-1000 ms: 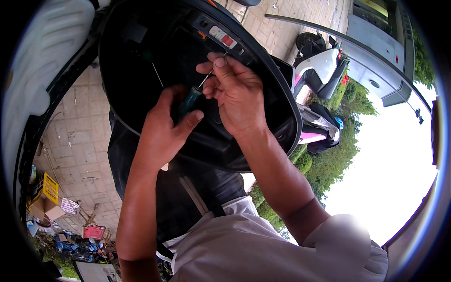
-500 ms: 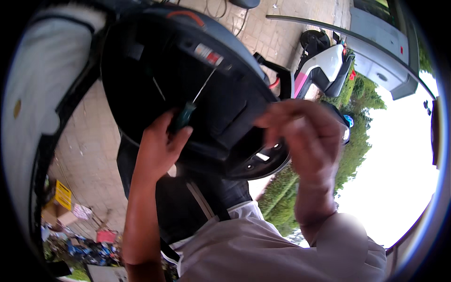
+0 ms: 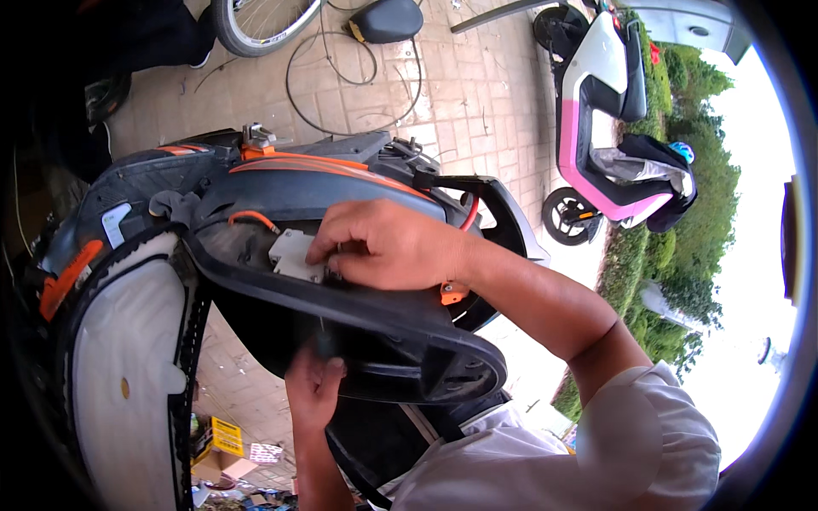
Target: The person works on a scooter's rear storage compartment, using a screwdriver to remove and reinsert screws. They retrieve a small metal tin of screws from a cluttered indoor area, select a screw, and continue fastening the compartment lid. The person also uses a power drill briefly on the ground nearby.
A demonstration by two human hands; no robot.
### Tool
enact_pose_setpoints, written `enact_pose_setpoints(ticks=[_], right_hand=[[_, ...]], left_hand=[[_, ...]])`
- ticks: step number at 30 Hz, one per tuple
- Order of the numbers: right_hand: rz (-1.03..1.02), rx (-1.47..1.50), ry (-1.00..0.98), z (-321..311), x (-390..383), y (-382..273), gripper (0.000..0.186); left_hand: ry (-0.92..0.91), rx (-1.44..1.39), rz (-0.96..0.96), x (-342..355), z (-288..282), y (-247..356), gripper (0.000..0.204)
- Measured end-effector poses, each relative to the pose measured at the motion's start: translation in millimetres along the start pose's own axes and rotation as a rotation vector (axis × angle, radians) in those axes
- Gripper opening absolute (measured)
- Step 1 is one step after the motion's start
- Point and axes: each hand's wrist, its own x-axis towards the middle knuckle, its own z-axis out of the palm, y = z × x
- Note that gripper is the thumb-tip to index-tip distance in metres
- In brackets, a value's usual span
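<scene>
My left hand (image 3: 313, 390) is closed around a screwdriver inside the black storage bucket (image 3: 358, 300) of a scooter. Its dark green handle (image 3: 326, 342) looks blurred, and the thin shaft points up toward the bucket's wall, its tip hidden by the rim. Beyond that rim, on the bucket's outer side, sits a small white box (image 3: 292, 254) with screws on its face. The curled fingers of my right hand (image 3: 375, 247) grip the box at its right edge. An orange cable (image 3: 254, 220) runs close to the box.
The raised seat's pale underside (image 3: 128, 341) stands at the left. Orange-trimmed scooter bodywork (image 3: 315, 183) lies beyond the bucket. A pink and white scooter (image 3: 588, 128), a bicycle wheel (image 3: 264, 25) and a loose black cable (image 3: 290, 94) are farther off. A yellow carton (image 3: 226, 436) sits lower left.
My right hand has moved from beside the bucket over its rim to the white box. The left hand still holds the screwdriver, now lower in view. The view has shifted, showing the bucket's outer side.
</scene>
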Motion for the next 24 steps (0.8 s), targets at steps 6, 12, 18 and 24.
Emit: enact_pose_setpoints(ticks=[6, 12, 18, 24], right_hand=[[-0.086, 0.082, 0.002, 4, 9, 10, 0.014], [-0.119, 0.154, -0.084, 0, 19, 13, 0.010], [-0.133, 0.139, -0.100, 0, 21, 15, 0.011], [-0.080, 0.132, -0.106, -1, 19, 14, 0.012]], left_hand=[[-0.002, -0.105, -0.071, -1, -1, -3, 0.029], [0.021, -0.145, -0.106, 2, 5, 10, 0.035], [0.019, -0.167, -0.128, 0, 6, 11, 0.043], [0.042, -0.115, -0.084, 0, 8, 5, 0.042]])
